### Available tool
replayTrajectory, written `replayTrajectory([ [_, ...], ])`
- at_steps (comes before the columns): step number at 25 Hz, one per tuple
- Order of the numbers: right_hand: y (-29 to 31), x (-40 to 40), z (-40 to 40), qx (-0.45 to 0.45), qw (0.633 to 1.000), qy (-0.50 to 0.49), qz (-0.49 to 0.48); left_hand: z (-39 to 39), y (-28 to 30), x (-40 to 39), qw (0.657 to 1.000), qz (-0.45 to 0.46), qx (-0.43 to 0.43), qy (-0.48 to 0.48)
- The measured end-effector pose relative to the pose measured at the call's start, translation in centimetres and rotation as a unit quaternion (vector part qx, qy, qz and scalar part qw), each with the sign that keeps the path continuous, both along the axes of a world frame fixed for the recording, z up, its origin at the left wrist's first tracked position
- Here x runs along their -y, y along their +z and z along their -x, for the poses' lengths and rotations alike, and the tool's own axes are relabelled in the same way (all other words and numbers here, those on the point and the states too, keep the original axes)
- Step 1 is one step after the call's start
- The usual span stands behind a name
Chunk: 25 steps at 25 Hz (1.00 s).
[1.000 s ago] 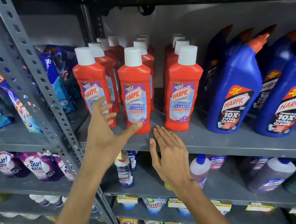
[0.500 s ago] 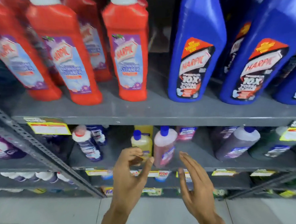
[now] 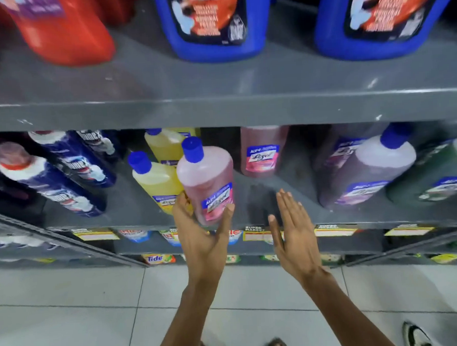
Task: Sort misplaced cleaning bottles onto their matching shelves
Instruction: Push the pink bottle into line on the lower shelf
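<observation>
Overhead, grey metal shelf (image 3: 218,110); below, white tiled floor (image 3: 70,313).

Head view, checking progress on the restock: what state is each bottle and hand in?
Pink bottle: capped, upright, left hand around its base.
Yellow bottle: capped, upright, beside it.
Purple bottle: capped, standing.
Left hand: open, cupping.
Right hand: open, flat, empty.

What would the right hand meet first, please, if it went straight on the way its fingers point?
Probably the bare shelf beside the pink bottle; the right hand points into that gap, with another pink bottle further back. Depth is unclear.
</observation>
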State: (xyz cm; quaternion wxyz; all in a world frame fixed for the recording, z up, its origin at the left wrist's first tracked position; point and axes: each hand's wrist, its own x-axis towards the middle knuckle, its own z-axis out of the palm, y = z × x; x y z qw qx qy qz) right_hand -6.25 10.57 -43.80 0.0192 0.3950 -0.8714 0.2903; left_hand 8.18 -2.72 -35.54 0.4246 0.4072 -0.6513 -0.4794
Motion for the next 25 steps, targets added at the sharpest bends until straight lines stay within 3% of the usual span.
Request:
replayTrajectory([
  [3,-2.0,0.1,0.8,-0.032,0.999,-0.011,-0.003,0.7,-1.2,0.3,0.999,-0.004,-0.02,0.029],
  [8,-3.2,0.5,0.6,-0.081,0.996,-0.034,-0.02,0.1,-2.4,2.4,0.997,0.045,0.057,0.036],
  [17,-3.1,0.0,1.0,-0.059,0.996,-0.051,-0.04,0.8,-2.4,5.0,0.983,-0.071,-0.056,-0.158],
  [25,-3.0,0.0,0.9,-0.042,0.996,-0.065,-0.044,5.3,-1.1,5.9,0.956,-0.11,-0.01,-0.271],
])
